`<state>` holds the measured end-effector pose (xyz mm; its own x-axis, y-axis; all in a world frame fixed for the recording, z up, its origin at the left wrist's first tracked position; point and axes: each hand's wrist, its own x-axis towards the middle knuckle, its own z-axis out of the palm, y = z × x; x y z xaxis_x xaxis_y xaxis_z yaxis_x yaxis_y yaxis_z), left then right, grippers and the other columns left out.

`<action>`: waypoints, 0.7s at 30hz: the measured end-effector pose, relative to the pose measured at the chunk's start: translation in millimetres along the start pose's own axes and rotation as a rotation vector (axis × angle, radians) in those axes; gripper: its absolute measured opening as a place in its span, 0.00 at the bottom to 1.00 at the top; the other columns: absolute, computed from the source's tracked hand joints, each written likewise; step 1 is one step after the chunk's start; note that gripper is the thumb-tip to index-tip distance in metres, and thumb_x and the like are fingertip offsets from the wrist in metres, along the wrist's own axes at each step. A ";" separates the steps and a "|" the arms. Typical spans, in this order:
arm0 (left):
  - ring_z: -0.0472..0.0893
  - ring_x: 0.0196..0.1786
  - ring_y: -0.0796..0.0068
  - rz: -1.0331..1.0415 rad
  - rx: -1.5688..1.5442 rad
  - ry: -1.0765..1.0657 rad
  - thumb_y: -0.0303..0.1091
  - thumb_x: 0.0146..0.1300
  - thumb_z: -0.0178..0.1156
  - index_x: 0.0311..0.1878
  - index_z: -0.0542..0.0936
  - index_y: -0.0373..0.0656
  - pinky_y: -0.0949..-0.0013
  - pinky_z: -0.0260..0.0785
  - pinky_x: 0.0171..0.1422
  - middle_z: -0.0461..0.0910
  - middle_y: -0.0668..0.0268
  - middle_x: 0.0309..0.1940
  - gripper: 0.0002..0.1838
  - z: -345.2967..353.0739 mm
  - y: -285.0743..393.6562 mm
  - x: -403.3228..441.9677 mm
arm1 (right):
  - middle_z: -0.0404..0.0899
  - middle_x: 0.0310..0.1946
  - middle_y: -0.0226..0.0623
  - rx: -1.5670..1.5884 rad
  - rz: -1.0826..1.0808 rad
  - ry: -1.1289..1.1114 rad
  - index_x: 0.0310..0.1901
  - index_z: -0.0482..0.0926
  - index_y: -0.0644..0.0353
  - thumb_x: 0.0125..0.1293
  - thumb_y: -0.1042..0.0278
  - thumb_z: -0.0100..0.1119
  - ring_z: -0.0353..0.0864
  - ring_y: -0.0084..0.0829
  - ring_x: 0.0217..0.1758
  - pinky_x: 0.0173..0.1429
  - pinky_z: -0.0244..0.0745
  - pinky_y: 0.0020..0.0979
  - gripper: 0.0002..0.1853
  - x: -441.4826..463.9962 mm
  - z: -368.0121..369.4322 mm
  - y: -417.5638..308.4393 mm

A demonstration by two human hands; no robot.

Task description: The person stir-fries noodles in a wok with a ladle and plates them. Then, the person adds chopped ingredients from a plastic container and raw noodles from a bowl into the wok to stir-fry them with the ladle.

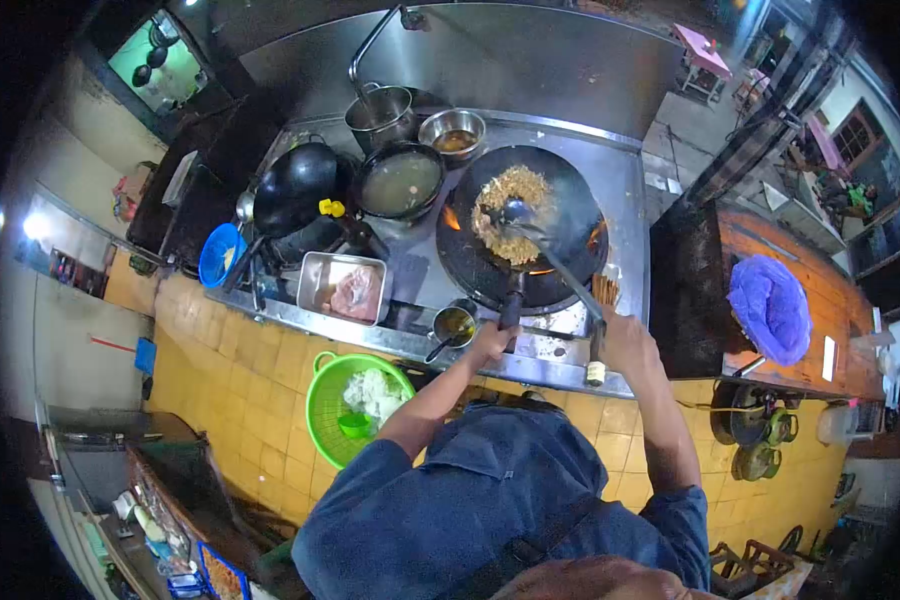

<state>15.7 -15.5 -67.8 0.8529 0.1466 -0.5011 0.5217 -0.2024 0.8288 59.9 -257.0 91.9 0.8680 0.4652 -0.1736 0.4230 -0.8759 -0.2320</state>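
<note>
My left hand [494, 341] is wrapped round the handle [513, 305] of a black wok [574, 200] on the burner. Inside the wok is brown, grainy food [515, 185] that looks like fried rice. Closed on the long handle of a ladle [558, 268] is my right hand [630, 350], to the right of the wok handle. The ladle's round bowl rests in the food. Orange flames show at the wok's sides. Near my left hand stands a small metal pot [443, 318] with a dark-handled utensil in it.
Left of the wok are a pan of cloudy liquid [402, 186], a steel bowl [467, 152], a tall pot [388, 130] and a metal tray [315, 275] with raw meat. A green basket [315, 425] holds white rice. A small bottle [595, 373] stands at the stove's front edge.
</note>
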 end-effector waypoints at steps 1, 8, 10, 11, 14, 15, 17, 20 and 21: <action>0.79 0.24 0.69 -0.081 0.013 -0.065 0.48 0.55 0.61 0.42 0.77 0.37 0.66 0.70 0.24 0.79 0.62 0.29 0.22 -1.2 8.0 -6.2 | 0.78 0.27 0.54 0.000 0.145 -0.018 0.59 0.62 0.72 0.61 0.70 0.44 0.81 0.50 0.31 0.35 0.77 0.44 0.24 -1.4 -8.9 -8.5; 0.70 0.15 0.78 -0.039 -0.837 -0.406 0.40 0.59 0.61 0.29 0.75 0.44 0.75 0.61 0.17 0.72 0.72 0.17 0.10 23.4 9.3 12.4 | 0.78 0.36 0.56 0.154 0.173 -0.031 0.54 0.69 0.70 0.58 0.69 0.47 0.79 0.52 0.38 0.44 0.75 0.47 0.22 11.7 20.1 -23.4; 0.69 0.16 0.77 -0.212 -0.794 -0.129 0.35 0.59 0.58 0.24 0.73 0.46 0.73 0.61 0.19 0.70 0.70 0.15 0.10 40.1 57.3 -20.2 | 0.78 0.35 0.54 0.201 0.151 -0.073 0.52 0.72 0.62 0.55 0.69 0.51 0.79 0.52 0.38 0.43 0.75 0.46 0.21 -24.2 -47.1 -30.9; 0.71 0.19 0.77 -0.292 -0.964 -0.169 0.32 0.59 0.58 0.25 0.71 0.43 0.73 0.66 0.23 0.70 0.68 0.17 0.08 32.7 104.8 -60.0 | 0.79 0.34 0.53 0.126 0.216 -0.072 0.51 0.73 0.58 0.53 0.69 0.53 0.79 0.52 0.38 0.42 0.75 0.46 0.21 -34.6 -73.6 -36.5; 0.72 0.21 0.77 -0.360 -1.237 -0.477 0.31 0.59 0.57 0.28 0.70 0.39 0.72 0.69 0.27 0.71 0.66 0.20 0.08 1.1 145.8 -101.0 | 0.77 0.30 0.55 0.130 0.155 -0.080 0.45 0.75 0.56 0.54 0.69 0.55 0.77 0.54 0.38 0.41 0.74 0.47 0.15 -47.3 -78.0 -27.7; 0.72 0.21 0.76 -0.397 -1.188 -0.509 0.32 0.60 0.56 0.28 0.70 0.40 0.70 0.69 0.27 0.71 0.66 0.20 0.09 -4.2 140.9 -91.0 | 0.77 0.30 0.55 0.130 0.153 -0.082 0.45 0.75 0.56 0.54 0.69 0.55 0.77 0.54 0.38 0.41 0.74 0.47 0.15 -49.2 -76.3 -26.2; 0.73 0.20 0.75 -0.258 -1.098 -0.569 0.34 0.61 0.55 0.28 0.70 0.41 0.70 0.70 0.28 0.71 0.68 0.18 0.09 -11.8 108.2 -63.8 | 0.75 0.25 0.54 0.275 0.019 -0.039 0.37 0.71 0.63 0.52 0.71 0.56 0.75 0.55 0.34 0.36 0.70 0.47 0.10 -57.8 -67.2 -24.0; 0.71 0.20 0.76 -0.276 -0.844 -0.506 0.36 0.62 0.53 0.24 0.72 0.42 0.73 0.67 0.27 0.72 0.67 0.19 0.12 6.9 -0.7 0.1 | 0.75 0.26 0.56 0.190 0.095 -0.080 0.41 0.71 0.62 0.55 0.70 0.53 0.76 0.56 0.35 0.39 0.72 0.48 0.12 -62.7 -47.4 -22.0; 0.71 0.19 0.75 -0.309 -0.671 -0.242 0.35 0.60 0.54 0.25 0.73 0.43 0.72 0.67 0.26 0.72 0.67 0.19 0.09 13.8 60.6 -71.5 | 0.76 0.28 0.58 0.083 0.151 -0.085 0.46 0.71 0.61 0.56 0.69 0.52 0.77 0.56 0.37 0.41 0.73 0.49 0.14 -59.3 -39.9 -19.9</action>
<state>-13.4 -51.6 14.8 0.6915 -0.1299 -0.7106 0.6787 0.4538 0.5774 10.4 -272.2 145.0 0.8935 0.3414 -0.2919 0.2634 -0.9246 -0.2751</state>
